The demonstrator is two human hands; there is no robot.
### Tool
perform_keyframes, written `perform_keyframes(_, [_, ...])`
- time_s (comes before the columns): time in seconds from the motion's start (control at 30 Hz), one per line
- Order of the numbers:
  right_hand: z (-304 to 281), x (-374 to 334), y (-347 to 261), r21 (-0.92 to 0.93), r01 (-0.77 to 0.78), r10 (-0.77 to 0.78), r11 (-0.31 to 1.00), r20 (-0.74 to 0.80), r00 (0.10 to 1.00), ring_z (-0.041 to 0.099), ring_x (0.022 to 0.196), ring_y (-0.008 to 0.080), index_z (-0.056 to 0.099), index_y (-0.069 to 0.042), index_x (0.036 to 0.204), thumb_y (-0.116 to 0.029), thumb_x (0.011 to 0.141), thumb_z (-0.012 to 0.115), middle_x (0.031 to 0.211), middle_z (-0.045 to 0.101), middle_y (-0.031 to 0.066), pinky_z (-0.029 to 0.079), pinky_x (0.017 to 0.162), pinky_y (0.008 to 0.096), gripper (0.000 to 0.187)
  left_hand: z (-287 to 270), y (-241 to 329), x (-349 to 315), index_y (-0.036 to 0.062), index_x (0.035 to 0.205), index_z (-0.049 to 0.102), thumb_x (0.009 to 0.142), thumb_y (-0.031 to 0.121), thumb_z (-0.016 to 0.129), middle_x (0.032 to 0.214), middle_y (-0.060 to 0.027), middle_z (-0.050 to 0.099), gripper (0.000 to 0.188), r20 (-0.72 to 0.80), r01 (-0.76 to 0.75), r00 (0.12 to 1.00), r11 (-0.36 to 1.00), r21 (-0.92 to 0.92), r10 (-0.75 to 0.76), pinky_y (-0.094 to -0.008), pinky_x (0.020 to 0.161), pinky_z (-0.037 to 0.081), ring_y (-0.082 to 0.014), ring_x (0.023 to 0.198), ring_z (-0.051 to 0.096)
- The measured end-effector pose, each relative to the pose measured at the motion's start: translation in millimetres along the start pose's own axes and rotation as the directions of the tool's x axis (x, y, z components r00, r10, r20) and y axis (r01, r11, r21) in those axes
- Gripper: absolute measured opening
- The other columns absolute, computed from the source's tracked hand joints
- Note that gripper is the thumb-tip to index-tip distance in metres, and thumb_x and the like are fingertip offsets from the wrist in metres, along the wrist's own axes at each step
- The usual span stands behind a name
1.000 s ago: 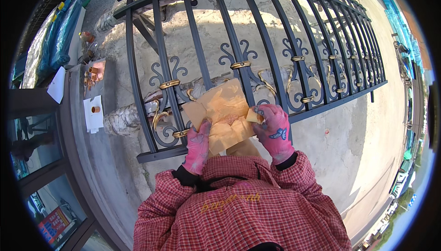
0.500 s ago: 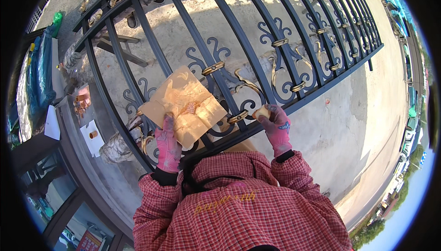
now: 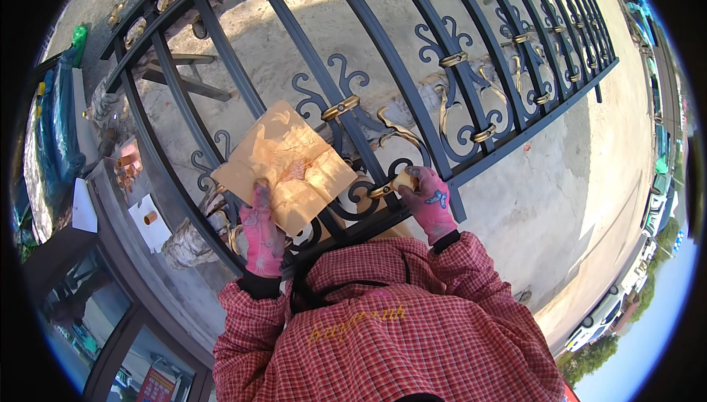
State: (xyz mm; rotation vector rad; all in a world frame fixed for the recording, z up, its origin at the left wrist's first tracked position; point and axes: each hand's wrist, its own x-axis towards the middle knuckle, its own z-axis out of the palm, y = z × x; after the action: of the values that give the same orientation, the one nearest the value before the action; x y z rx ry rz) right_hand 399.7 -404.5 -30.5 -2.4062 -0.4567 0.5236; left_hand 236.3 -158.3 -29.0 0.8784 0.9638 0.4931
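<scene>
We see the left hand (image 3: 263, 233), in a pink glove, pinching the lower edge of a cardboard sheet (image 3: 283, 170) at centre-left of the frame: its thumb lies on top, while the other fingers are mostly hidden underneath. That edge grip probably spares the glove from the golden smear in the middle, and the sheet's broad face is turned up, perhaps so the smear stays within reach. Just right of the frame's centre, the right hand (image 3: 426, 199) pinches a small pale pad (image 3: 404, 180) between thumb and fingers, seemingly by the back to leave its front free. It sits just beside a gold collar (image 3: 381, 191) on the dark railing (image 3: 298, 35); we cannot tell whether they touch. At lower left, a wrapped log (image 3: 190, 244) lies under the railing, apparently to raise it off the ground.
</scene>
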Motion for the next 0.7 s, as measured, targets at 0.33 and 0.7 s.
perform_keyframes(0.33, [-17.4, 0.7, 7.4, 0.09, -0.079, 0.094, 0.993, -0.178, 0.98, 0.062, 0.081, 0.018, 0.058, -0.004, 0.106, -0.004, 0.072, 0.072, 0.093, 0.062, 0.0089, 0.05, 0.073, 0.0275, 0.037, 15.6, 18.9, -2.7, 0.0012, 0.128, 0.044, 0.09, 0.027, 0.061, 0.122, -0.0085, 0.052, 0.049, 0.043, 0.107, 0.994, 0.992, -0.067, -0.104, -0.0357, 0.092, 0.048, -0.0188, 0.112, 0.054])
perform_keyframes(0.7, [-74.0, 66.2, 65.8, 0.227, -0.003, 0.101, 0.974, -0.422, 0.901, 0.062, 0.087, 0.0198, 0.062, -0.006, 0.097, 0.005, 0.068, 0.067, 0.095, 0.065, 0.0068, 0.049, 0.077, 0.0298, 0.032, 31.6, 25.3, -4.3, 0.0026, 0.127, 0.043, 0.09, 0.028, 0.061, 0.121, -0.0065, 0.052, 0.049, 0.059, 0.089, 0.995, 0.994, -0.069, -0.085, -0.0347, 0.09, 0.049, -0.0184, 0.11, 0.054])
